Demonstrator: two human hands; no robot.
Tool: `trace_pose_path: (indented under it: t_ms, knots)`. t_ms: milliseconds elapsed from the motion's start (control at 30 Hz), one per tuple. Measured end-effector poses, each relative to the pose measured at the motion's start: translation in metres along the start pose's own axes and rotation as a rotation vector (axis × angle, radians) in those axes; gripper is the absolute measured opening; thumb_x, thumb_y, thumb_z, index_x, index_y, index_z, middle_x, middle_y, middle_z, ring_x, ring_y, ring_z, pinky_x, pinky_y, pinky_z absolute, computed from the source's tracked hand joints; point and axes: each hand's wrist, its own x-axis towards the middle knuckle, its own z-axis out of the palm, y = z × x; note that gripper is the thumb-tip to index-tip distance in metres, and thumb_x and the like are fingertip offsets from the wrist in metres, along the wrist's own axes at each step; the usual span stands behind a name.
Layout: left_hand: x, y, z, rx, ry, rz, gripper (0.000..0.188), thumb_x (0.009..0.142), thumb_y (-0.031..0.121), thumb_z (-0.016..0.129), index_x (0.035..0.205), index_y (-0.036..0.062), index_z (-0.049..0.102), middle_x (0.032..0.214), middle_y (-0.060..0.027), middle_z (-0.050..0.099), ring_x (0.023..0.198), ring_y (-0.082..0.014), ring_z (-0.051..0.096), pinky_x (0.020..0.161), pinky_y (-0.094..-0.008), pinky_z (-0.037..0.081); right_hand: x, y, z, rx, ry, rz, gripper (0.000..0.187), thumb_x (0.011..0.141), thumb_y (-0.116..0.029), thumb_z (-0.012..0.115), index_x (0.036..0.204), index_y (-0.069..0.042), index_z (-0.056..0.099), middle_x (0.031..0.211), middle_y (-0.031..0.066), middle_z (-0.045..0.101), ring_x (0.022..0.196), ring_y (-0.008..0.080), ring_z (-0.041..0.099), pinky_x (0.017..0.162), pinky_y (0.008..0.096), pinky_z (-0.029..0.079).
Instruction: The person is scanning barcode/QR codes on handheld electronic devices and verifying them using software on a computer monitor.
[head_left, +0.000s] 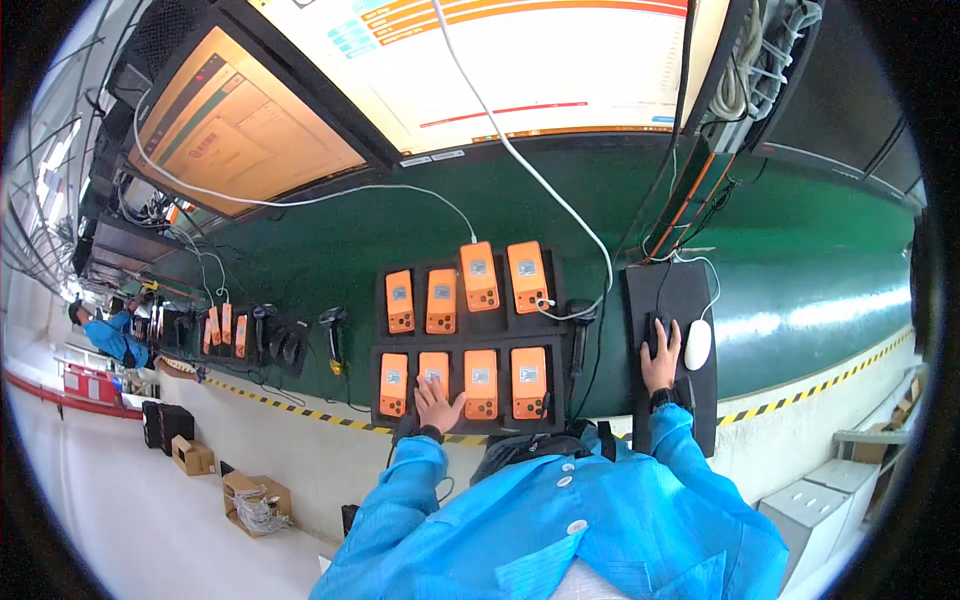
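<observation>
My left hand is spread flat over the front foam tray, its fingertips touching an orange phone there. Several more orange phones lie face down in the black tray, including one just right of that hand and another to its left. On a black mat to the right, my right hand rests around a dark corded mouse, mostly hidden under the fingers. A white mouse sits right beside it.
White cables run down to two back-row phones. Handheld scanners stand on both sides of the trays. Large monitors hang over the green bench. Farther left, a person in blue is near more phones.
</observation>
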Motion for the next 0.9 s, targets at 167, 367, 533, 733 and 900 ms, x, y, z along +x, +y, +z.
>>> trace_pose_path:
  t_ms: [167,367,533,733,900]
  knots:
    - [0.0007,0.0009,-0.0001,-0.019,0.039,0.026,0.099,0.083,0.07,0.04,0.148,0.0064,0.0,0.151,-0.0218,-0.013,0.138,-0.047,-0.005,0.111,-0.0536,0.004,0.0029,-0.0015,-0.001,0.018,-0.002,0.009,0.059,0.078,-0.007,0.063,0.133,-0.016,0.045,0.144,0.0205,0.026,0.131,0.0394,0.03,0.108,0.0431,0.03]
    - [-0.0014,0.0076,-0.0069,0.002,0.033,-0.003,0.094,0.085,0.067,0.039,0.148,0.0068,0.003,0.152,-0.0204,-0.011,0.139,-0.0439,-0.003,0.113,-0.05,0.004,0.003,0.0047,-0.0046,0.04,-0.035,-0.027,0.06,0.076,-0.006,0.063,0.132,-0.017,0.046,0.144,0.0201,0.028,0.131,0.0391,0.03,0.107,0.0429,0.03]
    - [-0.0031,0.0036,-0.0027,-0.065,0.084,0.003,0.095,0.083,0.064,0.047,0.147,0.005,0.01,0.152,-0.0211,-0.008,0.139,-0.0451,0.0,0.113,-0.0502,0.005,-0.0006,0.0039,-0.0079,0.042,-0.046,-0.051,0.06,0.075,-0.005,0.064,0.132,-0.016,0.047,0.143,0.0192,0.029,0.131,0.0388,0.031,0.108,0.0428,0.029]
    - [-0.0045,0.0042,0.0016,-0.074,0.108,0.014,0.094,0.083,0.062,0.048,0.147,0.0041,0.01,0.152,-0.022,-0.007,0.138,-0.0468,0.001,0.112,-0.0514,0.006,0.0001,0.0037,-0.008,0.046,-0.048,-0.001,0.061,0.077,-0.009,0.067,0.134,-0.016,0.045,0.145,0.0181,0.027,0.132,0.0374,0.031,0.109,0.0417,0.029]
    - [-0.0024,0.0059,-0.0004,-0.087,0.119,0.027,0.096,0.082,0.063,0.048,0.147,0.0038,0.01,0.152,-0.022,-0.007,0.138,-0.046,0.0,0.112,-0.0508,0.005,0.0024,0.0066,-0.0022,0.033,0.006,0.025,0.063,0.078,-0.014,0.069,0.136,-0.017,0.043,0.145,0.0194,0.026,0.131,0.0377,0.031,0.109,0.0415,0.029]
